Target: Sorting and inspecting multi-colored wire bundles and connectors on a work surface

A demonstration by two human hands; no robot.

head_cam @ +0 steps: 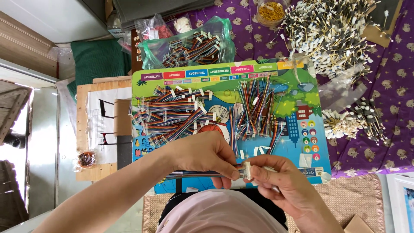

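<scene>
Fingers of the left hand point(206, 154) pinch shut on a flat multicoloured ribbon cable point(196, 174), thumb on top, just behind its small white plastic connector point(246, 169). Right hand point(282, 181) fingers are pressed tog. around the connector's other side, thumb tip on it; hands nearly touching at that point. Cable runs left from the pinch, low over the front edge of a bright green cartoon-printed board point(297, 86) w/ coloured weekday tabs along its far edge.

On the board: a heap of bundled rainbow ribbon cables w/ white end plugs point(172, 114) at left, directly beyond the left hand, and a looser fan of thin coloured wires point(256, 105) at centre, right behind both hands, some strands reaching down to the knuckles. Few loose white plugs point(258, 150) lie betw. that fan and the hands.

Further back, a clear green plastic bag of more ribbon cables point(192, 47). At right, on a purple patterned cloth point(388, 69), a big pile of white-tipped thin sticks point(332, 30) and a smaller pile point(358, 121). Clear round tub of yellow rubber bands point(271, 12) near top. Left of the board, a wooden clipboard-like panel w/ paper point(101, 125). Whether the connector is fully seated on the cable: can't tell, fingers cover it.
</scene>
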